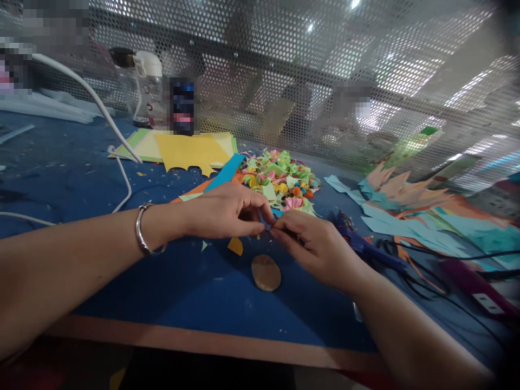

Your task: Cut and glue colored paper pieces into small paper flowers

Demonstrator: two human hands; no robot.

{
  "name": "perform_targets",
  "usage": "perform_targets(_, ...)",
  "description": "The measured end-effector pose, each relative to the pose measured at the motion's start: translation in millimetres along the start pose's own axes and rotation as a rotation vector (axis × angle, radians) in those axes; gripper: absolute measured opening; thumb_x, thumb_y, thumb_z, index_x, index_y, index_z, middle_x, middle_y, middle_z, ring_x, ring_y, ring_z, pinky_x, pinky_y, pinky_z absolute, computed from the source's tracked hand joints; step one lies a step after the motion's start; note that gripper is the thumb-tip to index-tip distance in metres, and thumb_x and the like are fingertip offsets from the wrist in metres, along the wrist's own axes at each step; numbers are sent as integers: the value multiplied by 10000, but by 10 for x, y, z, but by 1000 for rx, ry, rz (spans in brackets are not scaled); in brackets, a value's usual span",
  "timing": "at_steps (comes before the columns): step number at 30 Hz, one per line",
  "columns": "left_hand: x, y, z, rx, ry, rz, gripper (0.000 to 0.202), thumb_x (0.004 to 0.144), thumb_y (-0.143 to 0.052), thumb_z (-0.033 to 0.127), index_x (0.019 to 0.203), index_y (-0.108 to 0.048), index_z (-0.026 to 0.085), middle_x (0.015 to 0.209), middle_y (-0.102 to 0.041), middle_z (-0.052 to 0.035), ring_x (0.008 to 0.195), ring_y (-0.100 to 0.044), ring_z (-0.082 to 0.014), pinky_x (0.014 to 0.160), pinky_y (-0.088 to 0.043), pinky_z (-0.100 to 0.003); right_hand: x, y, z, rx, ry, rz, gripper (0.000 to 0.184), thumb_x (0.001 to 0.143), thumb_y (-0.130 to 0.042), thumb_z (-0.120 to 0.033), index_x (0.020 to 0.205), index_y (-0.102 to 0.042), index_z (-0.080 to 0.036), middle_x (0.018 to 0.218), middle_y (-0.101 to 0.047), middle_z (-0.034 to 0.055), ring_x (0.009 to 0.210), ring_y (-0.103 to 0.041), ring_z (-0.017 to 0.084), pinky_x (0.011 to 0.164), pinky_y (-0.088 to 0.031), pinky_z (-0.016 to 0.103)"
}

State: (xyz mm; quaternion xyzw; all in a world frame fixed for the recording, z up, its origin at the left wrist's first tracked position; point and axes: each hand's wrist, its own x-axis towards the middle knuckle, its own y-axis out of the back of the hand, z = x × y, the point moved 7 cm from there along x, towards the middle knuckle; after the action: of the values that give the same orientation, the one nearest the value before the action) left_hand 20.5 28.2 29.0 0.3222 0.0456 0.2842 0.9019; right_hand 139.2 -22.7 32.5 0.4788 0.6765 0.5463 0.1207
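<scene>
My left hand [227, 211], with a silver bangle at its wrist, and my right hand [314, 241] meet fingertip to fingertip over the blue table top. Between their pinched fingers is a small blue piece of paper [267, 227], mostly hidden by the fingers. Just below them a brown oval disc [266, 273] lies flat. A yellow-orange paper scrap [235, 246] rests under my left fingers. Behind both hands is a heap of colourful small paper pieces [280, 176], and a blue paper strip [225, 172] lies to its left.
A dark blue glue gun [368, 246] and black cables lie right of my right hand, near a purple power strip [479, 287]. Cut paper fringes [414, 227] spread at right. Yellow sheets [190, 149], a clear bottle [150, 89] and a phone [182, 105] stand or lie behind.
</scene>
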Motion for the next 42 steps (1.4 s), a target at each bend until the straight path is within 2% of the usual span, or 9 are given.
perform_targets(5, 23, -13, -44, -146, 37, 19, 225, 811, -649, 188, 1036, -656, 182, 806, -757, -12, 757, -717, -150, 703, -534, -268, -7, 17, -13, -15, 27, 35, 172, 976, -523, -191, 853, -644, -181, 758, -635, 26, 711, -587, 155, 653, -442, 278)
perform_targets(8, 58, -5, -135, -298, 106, 94, 169, 817, -652, 190, 981, -643, 151, 770, -740, -36, 706, -701, -141, 697, -546, -274, -30, 117, -41, -127, 63, 187, 90, 951, -585, -226, 921, -648, -170, 820, -658, 57, 779, -597, 190, 709, -462, 322)
perform_targets(11, 83, 9, -206, -393, 165, 190, 129, 823, -657, 187, 936, -632, 132, 713, -714, -35, 641, -669, -116, 669, -542, -254, -60, 194, -120, -246, 123, 312, 112, 906, -665, -249, 972, -652, -160, 901, -686, 89, 863, -609, 226, 799, -472, 375)
perform_targets(16, 80, -11, -194, -395, 194, 252, 63, 833, -647, 162, 886, -617, 145, 655, -685, -3, 610, -648, -97, 644, -531, -228, -64, 156, -239, -344, 212, 320, 142, 879, -704, -245, 981, -663, -157, 935, -701, 104, 872, -613, 252, 793, -475, 408)
perform_targets(20, 72, -33, -144, -390, 146, 263, 82, 834, -656, 172, 906, -622, 150, 627, -665, 19, 583, -636, -89, 599, -513, -218, -62, 139, -272, -366, 246, 329, 31, 901, -657, -163, 931, -664, -163, 893, -704, 94, 814, -604, 235, 743, -470, 395)
perform_targets(28, 66, -55, -176, -451, 140, 337, 158, 824, -664, 209, 965, -628, 147, 695, -701, -15, 651, -676, -126, 671, -555, -271, -43, 119, -299, -345, 291, 319, 82, 888, -626, -96, 871, -662, -169, 850, -687, 89, 763, -582, 216, 699, -473, 381)
perform_targets(31, 72, -56, -172, -398, 91, 337, 161, 834, -647, 225, 975, -619, 153, 698, -692, -9, 665, -676, -133, 657, -545, -268, -50, 137, -297, -327, 285, 327, 69, 888, -632, -109, 893, -657, -173, 865, -694, 88, 774, -595, 217, 718, -482, 385)
perform_targets(37, 47, -12, -60, -201, -68, 328, 201, 862, -591, 185, 1060, -560, 192, 681, -648, 38, 662, -649, -116, 634, -494, -246, -80, 250, -218, -266, 184, 416, 107, 897, -651, -165, 991, -649, -214, 926, -712, 75, 883, -645, 238, 819, -495, 407)
perform_targets(42, 34, -31, 42, -232, -165, 260, 227, 897, -559, 217, 1108, -479, 192, 690, -608, 44, 681, -646, -121, 664, -501, -256, -46, 185, -122, -123, 91, 314, 156, 931, -580, -135, 1040, -652, -221, 933, -708, 58, 886, -665, 213, 786, -524, 363)
